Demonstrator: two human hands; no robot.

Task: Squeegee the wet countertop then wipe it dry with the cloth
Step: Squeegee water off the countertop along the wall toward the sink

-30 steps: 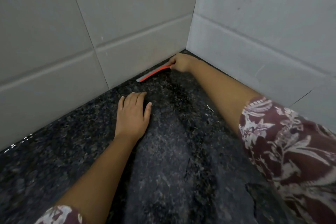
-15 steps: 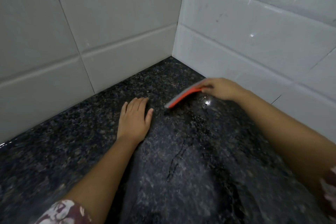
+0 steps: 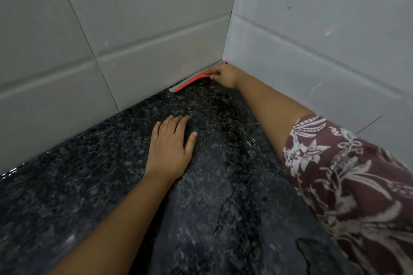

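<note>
A dark speckled granite countertop [image 3: 93, 174] fills the lower view and runs back into a tiled corner. My right hand [image 3: 224, 76] reaches to that corner and grips an orange squeegee [image 3: 190, 81] with a grey blade. The blade lies against the foot of the back wall. My left hand [image 3: 171, 149] rests flat on the counter nearer to me, fingers spread, holding nothing. A film of water with an irregular edge [image 3: 225, 205] shows on the counter's near middle. No cloth is in view.
White tiled walls [image 3: 156, 18] close the counter at the back and on the right [image 3: 312, 40], meeting at the corner. My right forearm and patterned maroon sleeve [image 3: 348, 185] cross the right side of the counter.
My right hand has carried the squeegee from the counter's middle back into the corner against the back wall. My left hand has stayed flat on the counter.
</note>
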